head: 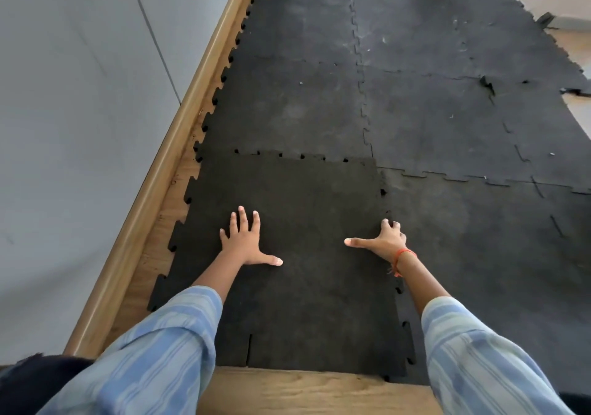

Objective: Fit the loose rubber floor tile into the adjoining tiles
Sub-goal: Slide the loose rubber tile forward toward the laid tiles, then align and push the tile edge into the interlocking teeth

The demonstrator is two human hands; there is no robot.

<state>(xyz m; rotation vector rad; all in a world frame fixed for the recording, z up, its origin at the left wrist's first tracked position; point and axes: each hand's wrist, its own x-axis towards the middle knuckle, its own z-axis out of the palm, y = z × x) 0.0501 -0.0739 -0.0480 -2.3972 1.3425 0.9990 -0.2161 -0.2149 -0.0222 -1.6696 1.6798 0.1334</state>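
The loose tile [297, 254] lies on the floor against the adjoining tiles [447, 110], small gaps along its far seam. The left hand [244, 242] presses flat, fingers spread; the right hand [385, 238] presses open on its right edge.

So the loose rubber floor tile [297, 254] is a dark, near-black square with jigsaw teeth on its edges, lying flat at the near left corner of the mat. Its far edge sits slightly over the adjoining tiles [415, 110], little gaps showing along that seam, and the right edge isn't fully locked either. The laid tiles look greyer, dusty, mostly seated.
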